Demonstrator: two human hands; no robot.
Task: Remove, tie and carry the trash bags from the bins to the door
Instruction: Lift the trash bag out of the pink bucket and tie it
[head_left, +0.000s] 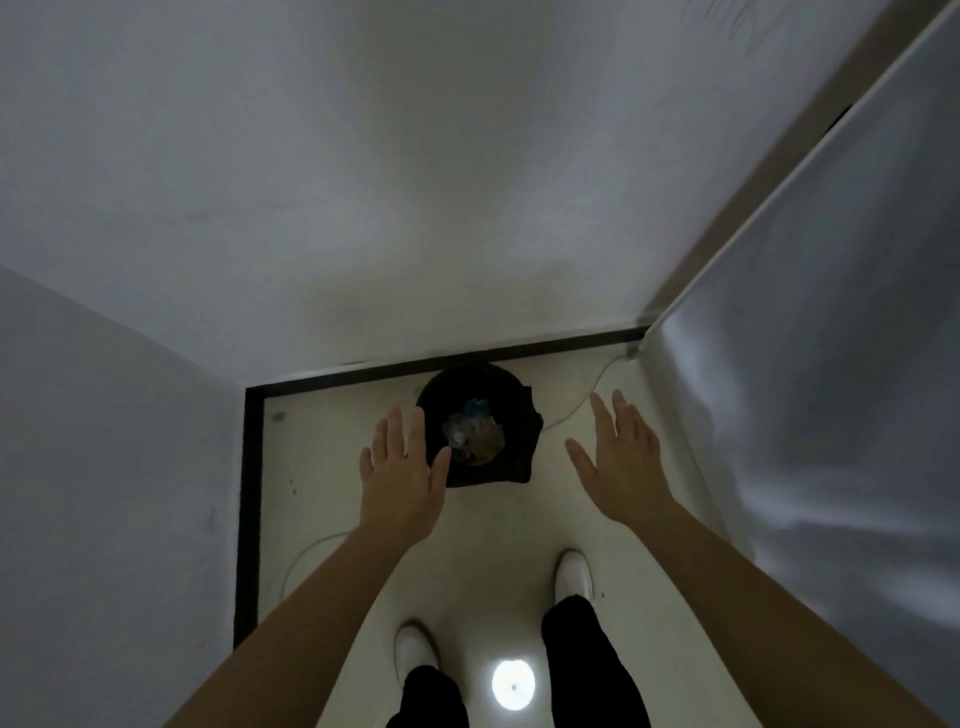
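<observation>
- My left hand (402, 475) is out flat, fingers straight and a little spread, holding nothing; in this view it overlaps the bin's (480, 423) left rim, contact unclear.
- My right hand (621, 462) is flat and empty too, to the right of the bin and clear of it.
- The bin stands on the floor (519, 525) against the far wall (363, 208), lined with a black bag (524, 452) folded over the rim.
- Crumpled trash (472, 431) lies inside.
- My white shoes (573, 574) are below; a thin cable (597, 387) runs right of the bin.
</observation>
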